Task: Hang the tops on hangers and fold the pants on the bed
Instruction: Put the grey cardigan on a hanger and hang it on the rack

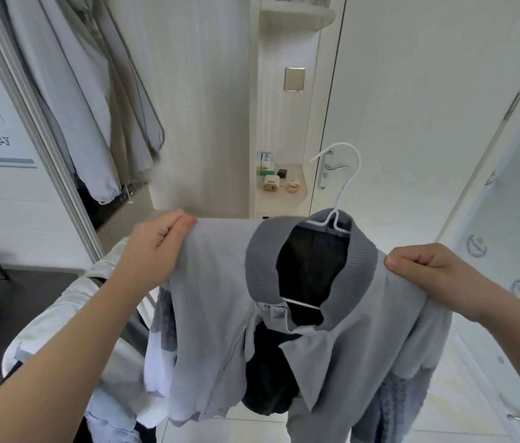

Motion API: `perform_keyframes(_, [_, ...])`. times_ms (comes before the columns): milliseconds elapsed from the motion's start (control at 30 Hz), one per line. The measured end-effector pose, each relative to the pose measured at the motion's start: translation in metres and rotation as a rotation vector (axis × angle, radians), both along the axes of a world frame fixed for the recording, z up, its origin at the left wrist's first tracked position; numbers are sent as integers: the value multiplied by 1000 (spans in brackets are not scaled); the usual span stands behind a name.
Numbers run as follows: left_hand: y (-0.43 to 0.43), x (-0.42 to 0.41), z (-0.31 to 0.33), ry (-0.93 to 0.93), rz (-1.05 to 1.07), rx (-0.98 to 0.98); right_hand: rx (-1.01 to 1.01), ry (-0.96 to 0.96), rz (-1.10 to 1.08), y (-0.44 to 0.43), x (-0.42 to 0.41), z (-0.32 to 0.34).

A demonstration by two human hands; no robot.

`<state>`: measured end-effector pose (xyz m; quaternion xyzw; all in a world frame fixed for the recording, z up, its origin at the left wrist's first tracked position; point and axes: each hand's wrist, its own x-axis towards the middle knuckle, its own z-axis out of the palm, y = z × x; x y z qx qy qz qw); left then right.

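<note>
A light grey jacket [213, 302] with a darker ribbed collar [260, 266] and black lining hangs on a white wire hanger [344, 174], whose hook sticks up above the collar. I hold it up in front of me. My left hand [156, 244] pinches the jacket's left shoulder. My right hand [428, 270] grips the right shoulder. The front zip is open and the lower part hangs down. Other pale clothes [70, 314] lie heaped at lower left.
An open wardrobe [92, 100] at upper left holds hanging grey garments. A white shelf unit [281, 183] with small items stands ahead, beside a door with a metal handle [329, 169]. A dark table [12, 302] is at left. A patterned white door [507, 219] is at right.
</note>
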<state>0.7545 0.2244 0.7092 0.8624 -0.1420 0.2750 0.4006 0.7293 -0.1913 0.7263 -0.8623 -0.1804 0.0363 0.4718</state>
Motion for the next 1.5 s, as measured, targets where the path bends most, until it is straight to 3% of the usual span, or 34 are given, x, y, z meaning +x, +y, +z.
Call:
perform_keyframes(67, [2, 0, 3, 60, 1, -106, -41, 7, 51, 5, -7, 2])
perform_keyframes(133, [9, 4, 4, 276, -28, -154, -49, -38, 73, 9, -14, 3])
perform_keyframes(200, [15, 4, 4, 591, -65, 18, -4, -113, 33, 11, -16, 5])
perform_keyframes(267, [18, 2, 1, 680, -90, 114, 11, -167, -9, 12, -15, 8])
perform_keyframes(367, [6, -13, 8, 524, -225, -58, 18, -214, -55, 17, -12, 8])
perform_keyframes(500, [-29, -22, 0, 173, -248, 248, -24, -248, -90, 29, -6, 4])
perform_keyframes(633, [-29, -18, -1, 49, -165, 239, -79, -352, -147, 34, -8, 7])
perform_keyframes(767, [-26, -21, 18, -63, -174, 334, -222, -627, -193, 29, -13, 36])
perform_keyframes(833, [-28, -21, 29, -99, -170, 376, -184, -701, -216, 27, -8, 50])
perform_keyframes(900, [-30, -21, 42, -159, -149, 366, -126, -539, -227, 30, 2, 60])
perform_keyframes(1000, [-24, -15, 57, -237, -132, 202, -166, -75, -158, 35, 13, 59])
perform_keyframes(1100, [-9, -9, 59, -260, -85, 156, -92, -23, -212, 29, 9, 43])
perform_keyframes(1200, [6, -6, 53, -261, -10, 111, 64, 63, -118, 24, -7, 24])
perform_keyframes(1433, [14, 14, 50, -273, 121, 198, 119, -232, -332, 18, 6, 13])
perform_keyframes(1500, [13, 25, 52, -281, 124, 191, 38, -375, -348, 19, 11, 16])
